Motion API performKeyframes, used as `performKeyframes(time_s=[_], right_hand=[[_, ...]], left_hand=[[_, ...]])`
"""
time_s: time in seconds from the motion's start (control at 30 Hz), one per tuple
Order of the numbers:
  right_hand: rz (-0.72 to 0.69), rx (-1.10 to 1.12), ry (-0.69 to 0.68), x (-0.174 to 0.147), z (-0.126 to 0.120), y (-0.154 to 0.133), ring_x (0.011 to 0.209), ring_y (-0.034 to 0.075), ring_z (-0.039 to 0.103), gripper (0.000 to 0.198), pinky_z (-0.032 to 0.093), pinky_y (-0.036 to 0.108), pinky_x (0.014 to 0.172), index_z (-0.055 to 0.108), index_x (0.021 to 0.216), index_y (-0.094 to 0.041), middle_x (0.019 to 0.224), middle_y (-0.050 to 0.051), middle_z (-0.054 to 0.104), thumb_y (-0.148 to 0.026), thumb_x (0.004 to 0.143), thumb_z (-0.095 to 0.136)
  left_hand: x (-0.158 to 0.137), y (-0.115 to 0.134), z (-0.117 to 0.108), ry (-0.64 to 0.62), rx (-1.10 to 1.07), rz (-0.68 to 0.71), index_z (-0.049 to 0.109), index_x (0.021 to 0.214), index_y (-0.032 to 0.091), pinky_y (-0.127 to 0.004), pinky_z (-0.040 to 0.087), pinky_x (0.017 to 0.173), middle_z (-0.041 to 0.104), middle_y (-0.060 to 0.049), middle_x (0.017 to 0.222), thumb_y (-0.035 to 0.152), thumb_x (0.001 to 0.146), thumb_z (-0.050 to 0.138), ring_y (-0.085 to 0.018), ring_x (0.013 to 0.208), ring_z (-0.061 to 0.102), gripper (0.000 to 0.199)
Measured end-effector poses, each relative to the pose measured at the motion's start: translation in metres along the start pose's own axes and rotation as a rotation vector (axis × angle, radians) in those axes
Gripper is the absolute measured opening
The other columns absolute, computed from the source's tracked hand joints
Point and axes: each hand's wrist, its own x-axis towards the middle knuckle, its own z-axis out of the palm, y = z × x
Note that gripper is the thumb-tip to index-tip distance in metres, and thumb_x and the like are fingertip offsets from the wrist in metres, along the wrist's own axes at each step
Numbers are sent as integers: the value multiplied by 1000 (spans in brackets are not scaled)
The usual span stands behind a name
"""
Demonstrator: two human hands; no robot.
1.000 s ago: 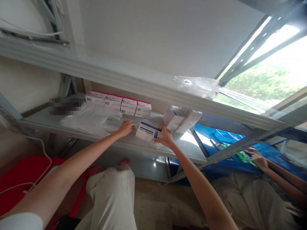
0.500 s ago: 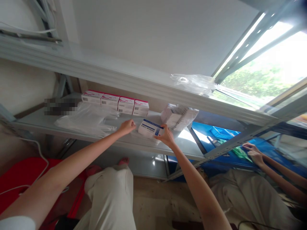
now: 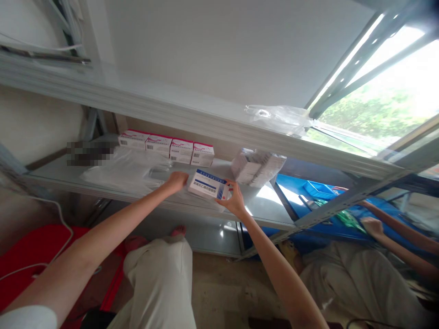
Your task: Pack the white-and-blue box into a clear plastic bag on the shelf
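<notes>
If the right hand [image 3: 235,201] loosens its pinch, the box [image 3: 206,185] could slip off the shelf's [image 3: 271,208] front edge; left hand [image 3: 177,181], hold unclear.

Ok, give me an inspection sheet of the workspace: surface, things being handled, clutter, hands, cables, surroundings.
Surface: grey shelf, glossy.
Handled things: blue-and-white box, tilted, clear plastic around it.
Clutter: clear plastic bags at left; four pink-and-white boxes in a row behind; plastic-wrapped white bundle at right.
Hands: right hand grips the box's right end; left hand is curled by the other end, grip hidden.
Cables: white cable hangs lower left.
Surroundings: bright window and a co-worker's hand at right.
</notes>
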Motion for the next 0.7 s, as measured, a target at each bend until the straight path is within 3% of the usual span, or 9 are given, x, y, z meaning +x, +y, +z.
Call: performKeyframes(time_s=[0.13, 0.2, 0.27, 0.37, 0.47, 0.6, 0.7], right_hand=[[-26, 162, 43, 4, 15, -5, 113, 26, 56, 67, 51, 40, 87, 43, 106, -26, 128, 9, 55, -41, 52, 81], [2, 211, 26, 5, 21, -3, 113, 26, 56, 68, 52, 39, 84, 42, 105, -26, 129, 9, 54, -42, 51, 81], [41, 226, -8, 6, 24, 1, 113, 26, 56, 67, 53, 37, 79, 43, 105, -26, 130, 9, 54, -42, 51, 81], [75, 216, -57, 4, 24, 8, 114, 28, 55, 65, 53, 37, 76, 43, 104, -26, 131, 9, 53, -42, 52, 80], [91, 201, -91, 0, 20, 14, 115, 28, 54, 65, 53, 37, 77, 45, 104, -26, 131, 9, 53, -41, 51, 79], [119, 187, -99, -5, 15, 17, 116, 28, 54, 64, 53, 36, 77, 44, 104, -25, 133, 10, 52, -40, 52, 79], [119, 173, -98, -8, 12, 15, 117, 27, 53, 64, 53, 36, 77, 44, 106, -25, 134, 11, 50, -39, 54, 78]], left_hand=[[5, -3, 4, 31, -171, -96, 59, 95, 15, -24, 44, 55, 66, -4, 68, 14, 84, 48, -18, 59, 64, 16], [6, -8, 4, 53, -247, -127, 56, 101, 15, -21, 43, 50, 67, -4, 72, 16, 87, 43, -15, 54, 63, 19], [5, -14, 3, 47, -326, -126, 57, 101, 15, -20, 43, 50, 68, -3, 74, 20, 88, 42, -13, 52, 62, 20], [3, -22, 0, -59, -397, -86, 62, 92, 16, -21, 41, 49, 66, -1, 67, 25, 84, 48, -13, 48, 59, 19], [4, -26, -6, -113, -298, -30, 67, 81, 16, -22, 39, 52, 63, -2, 61, 31, 77, 57, -16, 58, 60, 18], [4, -29, -14, -258, -105, 172, 68, 73, 19, -22, 41, 62, 65, 0, 70, 29, 64, 71, -18, 71, 61, 14], [-2, -29, -16, -190, 78, 255, 66, 76, 20, -24, 42, 70, 66, -2, 81, 13, 61, 70, -20, 82, 62, 17]])
